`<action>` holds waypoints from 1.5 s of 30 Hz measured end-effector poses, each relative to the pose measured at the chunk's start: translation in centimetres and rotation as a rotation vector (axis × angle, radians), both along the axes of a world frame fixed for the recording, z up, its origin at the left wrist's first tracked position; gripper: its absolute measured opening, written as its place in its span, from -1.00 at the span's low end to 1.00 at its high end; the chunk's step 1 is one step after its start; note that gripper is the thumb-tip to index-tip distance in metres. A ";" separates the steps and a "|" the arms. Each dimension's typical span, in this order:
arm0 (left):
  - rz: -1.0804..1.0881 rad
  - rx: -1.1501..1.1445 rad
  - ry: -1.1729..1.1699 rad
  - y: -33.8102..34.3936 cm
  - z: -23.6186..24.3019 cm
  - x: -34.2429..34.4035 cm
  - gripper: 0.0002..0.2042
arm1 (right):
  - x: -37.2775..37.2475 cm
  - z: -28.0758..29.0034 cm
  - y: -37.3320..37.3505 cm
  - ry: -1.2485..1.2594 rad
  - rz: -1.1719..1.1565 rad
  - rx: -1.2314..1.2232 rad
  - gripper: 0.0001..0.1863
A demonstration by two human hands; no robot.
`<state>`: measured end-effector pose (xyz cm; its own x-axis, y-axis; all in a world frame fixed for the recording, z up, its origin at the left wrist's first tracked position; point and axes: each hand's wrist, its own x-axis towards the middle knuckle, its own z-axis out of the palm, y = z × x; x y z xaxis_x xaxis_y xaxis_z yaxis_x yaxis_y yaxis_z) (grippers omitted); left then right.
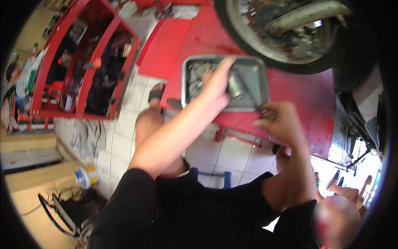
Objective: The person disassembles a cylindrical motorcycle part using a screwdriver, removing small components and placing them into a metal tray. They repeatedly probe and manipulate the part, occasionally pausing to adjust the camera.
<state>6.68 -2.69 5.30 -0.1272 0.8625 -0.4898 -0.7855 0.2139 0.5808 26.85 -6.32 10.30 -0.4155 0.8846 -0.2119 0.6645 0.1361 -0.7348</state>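
My left hand [217, 81] reaches into a grey metal tray [266, 83] on a red work surface. Its fingers are blurred and partly hidden. Beside the palm lies a silvery metal cylinder [237, 86], tilted in the tray; whether the hand grips it I cannot tell. Several small metal parts [195, 85] lie in the tray's left side. My right hand [283, 123] is closed at the tray's near right corner, around the dark end of a slim tool [258, 106]. The tool's thin dark shaft runs over the tray toward the cylinder; its exact kind is blurred.
A motorcycle wheel [257, 47] stands beyond the tray at the upper right. To the left is a red open-shelved cabinet [89, 79] full of tools and parts. Grey cloth [89, 137] and a white-and-yellow bucket [87, 177] lie on the left. A blue stool [227, 179] shows beneath me.
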 end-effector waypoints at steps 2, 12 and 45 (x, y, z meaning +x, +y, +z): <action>0.022 0.068 -0.054 1.2 -0.4 0.6 -0.71 | -0.3 1.6 0.1 -0.089 -0.073 -0.011 -0.62; 0.040 0.106 -0.011 1.1 2.1 1.0 -0.56 | 1.0 -1.7 0.2 0.227 -0.278 -0.030 -0.71; -0.202 -0.102 0.158 -3.5 -1.3 -0.3 -0.62 | -0.7 -1.7 -1.9 0.360 0.122 -0.797 -0.74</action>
